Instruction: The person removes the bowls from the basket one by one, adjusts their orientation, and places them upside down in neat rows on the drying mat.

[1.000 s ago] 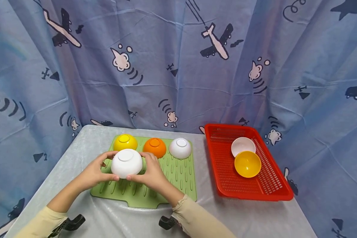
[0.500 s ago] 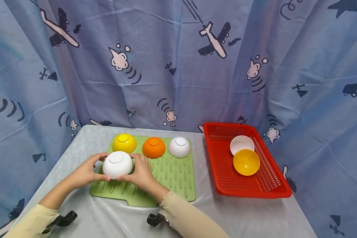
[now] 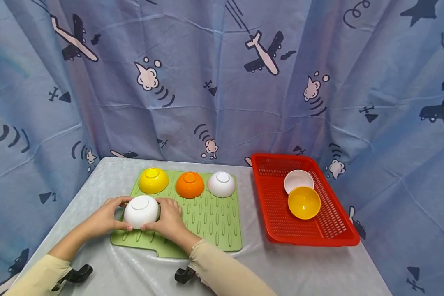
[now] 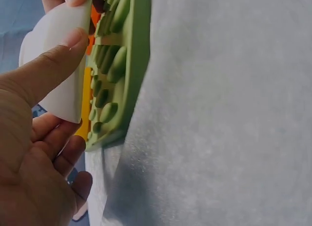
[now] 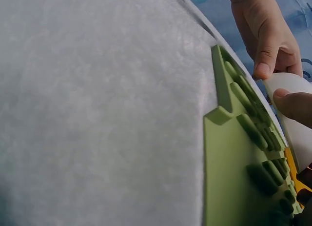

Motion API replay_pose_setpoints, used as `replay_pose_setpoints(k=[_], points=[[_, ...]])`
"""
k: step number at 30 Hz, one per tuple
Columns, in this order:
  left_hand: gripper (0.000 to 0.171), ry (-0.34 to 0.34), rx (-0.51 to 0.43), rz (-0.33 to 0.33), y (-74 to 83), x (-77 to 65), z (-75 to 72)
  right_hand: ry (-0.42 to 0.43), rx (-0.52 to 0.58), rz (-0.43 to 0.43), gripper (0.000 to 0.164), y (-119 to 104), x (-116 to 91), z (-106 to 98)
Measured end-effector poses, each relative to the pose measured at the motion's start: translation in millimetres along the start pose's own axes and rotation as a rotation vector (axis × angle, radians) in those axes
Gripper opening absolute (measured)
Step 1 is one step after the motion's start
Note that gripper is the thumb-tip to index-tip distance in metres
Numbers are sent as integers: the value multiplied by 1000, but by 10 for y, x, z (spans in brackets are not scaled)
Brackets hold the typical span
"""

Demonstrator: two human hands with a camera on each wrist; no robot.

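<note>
An upside-down white bowl (image 3: pixel 141 211) is held from both sides over the front left of the green drying mat (image 3: pixel 211 238). My left hand (image 3: pixel 105 218) grips its left side; in the left wrist view the thumb (image 4: pixel 53 65) lies along the outside, near the rim. On the opposite side my right hand (image 3: pixel 169 218) holds it between thumb and fingers. A small gap shows between rim and mat ridges in the left wrist view. Behind it, in a row on the mat, sit an upturned yellow bowl (image 3: pixel 153 181), an orange bowl (image 3: pixel 190 185) and another white bowl (image 3: pixel 221 184).
To the right stands a red plastic basket (image 3: pixel 281 226). Inside it a white bowl (image 3: pixel 298 179) and a yellow-orange bowl (image 3: pixel 304 203) lie with their openings up, overlapping. A grey-white cloth (image 3: pixel 299 271) covers the table, and a blue patterned curtain (image 3: pixel 185 123) hangs behind.
Both hands have carried the white bowl left and down, toward the front left of the mat. The yellow bowl behind is no longer partly covered. The view has shifted slightly.
</note>
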State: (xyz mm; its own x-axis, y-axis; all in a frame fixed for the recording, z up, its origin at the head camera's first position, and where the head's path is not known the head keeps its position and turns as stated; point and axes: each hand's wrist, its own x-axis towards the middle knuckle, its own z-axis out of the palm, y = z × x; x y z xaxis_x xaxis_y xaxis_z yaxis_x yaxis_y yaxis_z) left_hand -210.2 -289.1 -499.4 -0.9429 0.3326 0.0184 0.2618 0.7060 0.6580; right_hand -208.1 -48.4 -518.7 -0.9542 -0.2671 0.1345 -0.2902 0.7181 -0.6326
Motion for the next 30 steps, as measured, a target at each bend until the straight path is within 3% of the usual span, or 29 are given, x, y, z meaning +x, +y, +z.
replay_pose_setpoints(k=[17,26,30], points=[[95,7,147,35,-95,55,46,1,-161,5,89,-39,-11,77],[94,10,88,63,-81,17,-13,-9,-240,-24,88,-38,-20,73],[83,32,31,100,-19,51,-72,-9,-252,-25,87,-25,-5,76]])
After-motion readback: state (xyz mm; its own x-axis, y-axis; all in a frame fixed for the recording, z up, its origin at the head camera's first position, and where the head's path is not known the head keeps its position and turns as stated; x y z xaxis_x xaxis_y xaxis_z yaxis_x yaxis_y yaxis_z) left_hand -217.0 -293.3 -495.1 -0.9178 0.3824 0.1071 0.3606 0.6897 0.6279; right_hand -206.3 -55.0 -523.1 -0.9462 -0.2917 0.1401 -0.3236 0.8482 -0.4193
